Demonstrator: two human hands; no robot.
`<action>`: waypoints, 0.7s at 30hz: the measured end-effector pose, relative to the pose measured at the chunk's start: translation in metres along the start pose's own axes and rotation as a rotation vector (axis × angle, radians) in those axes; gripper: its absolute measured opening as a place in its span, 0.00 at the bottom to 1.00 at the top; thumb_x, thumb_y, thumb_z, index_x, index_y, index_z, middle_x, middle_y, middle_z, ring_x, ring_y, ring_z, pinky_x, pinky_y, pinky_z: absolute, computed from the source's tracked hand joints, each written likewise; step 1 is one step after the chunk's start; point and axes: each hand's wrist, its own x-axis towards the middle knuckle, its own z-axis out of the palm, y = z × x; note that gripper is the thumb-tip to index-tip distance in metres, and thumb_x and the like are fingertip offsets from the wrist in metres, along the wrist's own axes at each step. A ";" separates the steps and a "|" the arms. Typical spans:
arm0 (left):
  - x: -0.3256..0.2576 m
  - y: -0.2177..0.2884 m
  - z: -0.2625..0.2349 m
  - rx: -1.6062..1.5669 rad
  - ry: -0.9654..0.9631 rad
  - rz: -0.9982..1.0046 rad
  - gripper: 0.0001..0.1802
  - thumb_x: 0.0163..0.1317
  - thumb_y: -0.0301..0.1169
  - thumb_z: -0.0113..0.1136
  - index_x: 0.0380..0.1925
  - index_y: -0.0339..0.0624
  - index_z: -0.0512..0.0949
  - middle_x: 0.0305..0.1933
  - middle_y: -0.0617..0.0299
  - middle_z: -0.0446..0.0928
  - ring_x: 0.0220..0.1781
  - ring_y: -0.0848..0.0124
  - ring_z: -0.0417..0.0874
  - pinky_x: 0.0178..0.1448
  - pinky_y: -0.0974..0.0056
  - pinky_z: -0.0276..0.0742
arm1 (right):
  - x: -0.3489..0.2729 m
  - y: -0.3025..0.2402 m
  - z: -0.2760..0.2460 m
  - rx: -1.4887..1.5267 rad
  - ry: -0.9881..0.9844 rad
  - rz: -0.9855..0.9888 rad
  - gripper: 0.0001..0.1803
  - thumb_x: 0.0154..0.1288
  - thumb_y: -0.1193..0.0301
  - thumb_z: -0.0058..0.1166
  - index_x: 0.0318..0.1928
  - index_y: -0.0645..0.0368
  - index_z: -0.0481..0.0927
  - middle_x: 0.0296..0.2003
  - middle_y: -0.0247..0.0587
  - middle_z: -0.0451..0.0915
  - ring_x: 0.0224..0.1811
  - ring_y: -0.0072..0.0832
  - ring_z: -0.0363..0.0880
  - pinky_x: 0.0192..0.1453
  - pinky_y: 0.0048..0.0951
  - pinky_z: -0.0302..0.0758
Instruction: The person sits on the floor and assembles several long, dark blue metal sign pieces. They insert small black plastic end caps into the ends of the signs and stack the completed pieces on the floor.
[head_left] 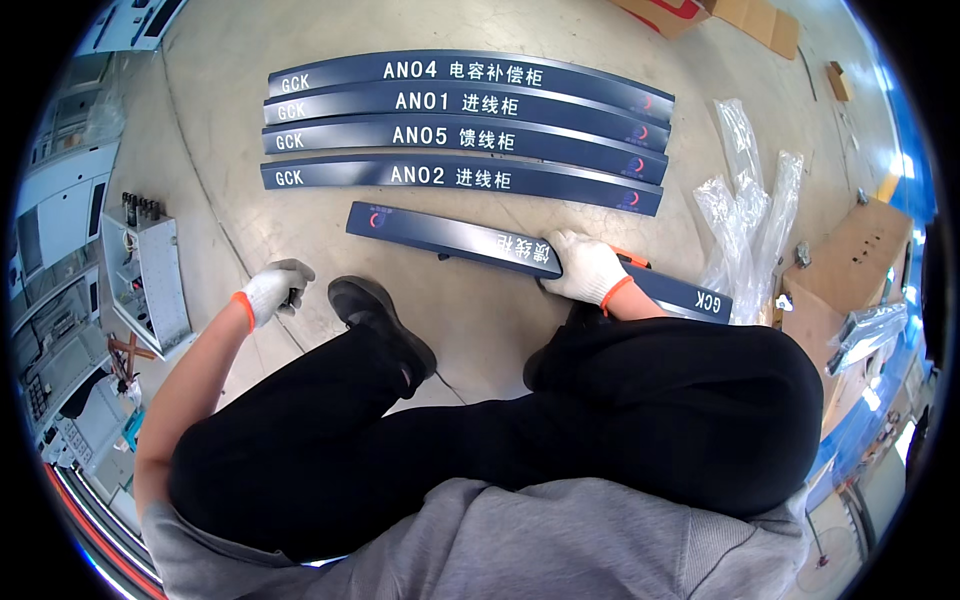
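Observation:
My right hand (588, 266), in a white knitted glove with an orange cuff, is closed over the middle of a long dark blue sign panel (440, 237). This panel lies at a slant, its white lettering upside down to me, and its right part runs behind my wrist. Off to the left, my left hand (276, 290), gloved the same way with grey fingertips, is curled around something small and dark that I cannot make out. Beyond the held panel, several matching dark blue sign panels (460, 177) lie in a stack of rows, lettering upright.
An orange and black object (633, 259) shows partly behind my right hand. Clear plastic wrapping (745, 215) lies to the right, near flattened cardboard (850, 265). An open metal box (150, 270) with dark parts on top stands left. My shoes (380, 325) rest on the floor between the hands.

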 end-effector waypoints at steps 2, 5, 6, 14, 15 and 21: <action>0.007 -0.003 0.000 0.049 0.006 0.035 0.17 0.66 0.31 0.60 0.54 0.39 0.84 0.36 0.66 0.78 0.35 0.73 0.81 0.36 0.62 0.78 | -0.001 -0.003 0.001 -0.003 0.027 -0.009 0.35 0.61 0.53 0.69 0.64 0.58 0.80 0.52 0.54 0.85 0.57 0.52 0.87 0.62 0.48 0.84; 0.016 0.010 -0.001 0.109 -0.013 0.085 0.20 0.65 0.29 0.59 0.56 0.39 0.84 0.38 0.66 0.79 0.36 0.72 0.82 0.37 0.62 0.79 | -0.003 -0.002 0.007 0.017 0.087 -0.027 0.34 0.60 0.54 0.70 0.63 0.58 0.81 0.53 0.54 0.84 0.58 0.52 0.87 0.63 0.48 0.84; 0.019 0.017 -0.001 0.126 -0.024 0.100 0.20 0.65 0.29 0.59 0.57 0.39 0.84 0.39 0.66 0.79 0.37 0.72 0.82 0.37 0.62 0.80 | -0.004 -0.002 0.007 0.028 0.101 -0.032 0.34 0.60 0.54 0.70 0.63 0.58 0.81 0.53 0.54 0.84 0.58 0.52 0.86 0.63 0.48 0.83; 0.032 0.058 -0.011 0.491 0.061 0.139 0.17 0.64 0.36 0.62 0.46 0.39 0.90 0.41 0.59 0.86 0.39 0.67 0.83 0.43 0.59 0.80 | 0.003 -0.003 0.002 0.095 0.087 0.019 0.34 0.60 0.53 0.71 0.62 0.57 0.82 0.53 0.54 0.84 0.60 0.52 0.85 0.65 0.48 0.82; 0.039 0.046 -0.013 0.541 0.072 0.164 0.17 0.65 0.37 0.62 0.46 0.38 0.90 0.40 0.58 0.87 0.39 0.66 0.83 0.44 0.59 0.81 | 0.002 0.000 0.006 0.088 0.085 0.027 0.34 0.60 0.53 0.71 0.62 0.57 0.82 0.53 0.54 0.84 0.61 0.52 0.84 0.66 0.48 0.81; 0.050 0.001 -0.031 0.749 0.131 0.048 0.20 0.66 0.40 0.62 0.43 0.31 0.87 0.34 0.50 0.86 0.39 0.60 0.86 0.48 0.55 0.81 | 0.012 0.001 -0.001 0.105 -0.008 0.061 0.33 0.61 0.52 0.72 0.60 0.59 0.83 0.53 0.54 0.83 0.61 0.50 0.83 0.68 0.47 0.80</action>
